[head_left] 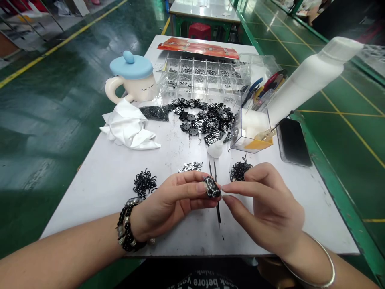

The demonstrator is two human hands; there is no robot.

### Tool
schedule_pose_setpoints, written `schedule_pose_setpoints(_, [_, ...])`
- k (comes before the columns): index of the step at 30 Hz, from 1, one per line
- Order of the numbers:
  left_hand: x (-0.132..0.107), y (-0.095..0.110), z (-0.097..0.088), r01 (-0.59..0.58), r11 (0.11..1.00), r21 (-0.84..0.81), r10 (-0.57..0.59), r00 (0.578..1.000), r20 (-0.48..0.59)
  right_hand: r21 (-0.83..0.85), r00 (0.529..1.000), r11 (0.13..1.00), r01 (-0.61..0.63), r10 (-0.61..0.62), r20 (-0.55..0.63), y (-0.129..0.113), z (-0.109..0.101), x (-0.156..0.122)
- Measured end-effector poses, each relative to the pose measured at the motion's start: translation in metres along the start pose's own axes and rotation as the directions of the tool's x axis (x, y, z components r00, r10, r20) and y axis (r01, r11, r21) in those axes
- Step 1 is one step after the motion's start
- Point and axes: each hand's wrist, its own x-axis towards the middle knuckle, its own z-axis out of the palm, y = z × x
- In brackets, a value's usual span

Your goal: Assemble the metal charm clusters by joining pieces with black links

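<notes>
Between the thumb and fingers of my left hand (177, 196) is a small black part with silvery metal detail (212, 187). My right hand (267, 204) has its thumb and index fingertip nearly together at the part's right edge; anything tiny between them is too small to make out. Black tweezers (218, 212) lie on the table under the held part. A pile of black hook-shaped pieces (144, 182) lies left of my left hand, and a similar pile (240, 170) sits just behind my right hand. Small silver pieces (190, 166) are scattered beyond my left fingers.
Farther back are a heap of black parts (210, 118), a clear compartment box (204, 76) and a white squeeze bulb (215, 149). A lidded mug (138, 86) and white cloth (129, 126) stand left. At right are a tool holder (252, 140), white bottle (313, 78) and phone (294, 141).
</notes>
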Motion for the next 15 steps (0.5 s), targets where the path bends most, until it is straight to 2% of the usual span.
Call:
schedule_pose_setpoints(5, [-0.0010,-0.0017,-0.0011,-0.001,1.000,0.019,0.001,1.000,0.001,-0.077,0.993,0.990,0.120,-0.120,0.006,-0.0023,0.0024,-0.0004])
schedule_pose_setpoints(8, [-0.0002,-0.0015,-0.0015,-0.013,1.000,-0.003,0.013,1.000,0.016,-0.093,0.990,0.985,0.143,-0.141,0.031,-0.0021,0.0016,-0.0012])
schedule_pose_setpoints(13, [0.0004,0.0005,-0.0007,-0.018,1.000,-0.020,0.019,0.997,0.076,-0.001,1.000,1.000,-0.006,0.006,0.012,0.0031,-0.0007,-0.0009])
schedule_pose_setpoints(15, [0.0000,0.0005,-0.0007,-0.009,1.000,-0.009,0.010,0.997,0.076,0.050,0.994,0.995,-0.091,0.088,0.061,0.0060,-0.0017,0.0009])
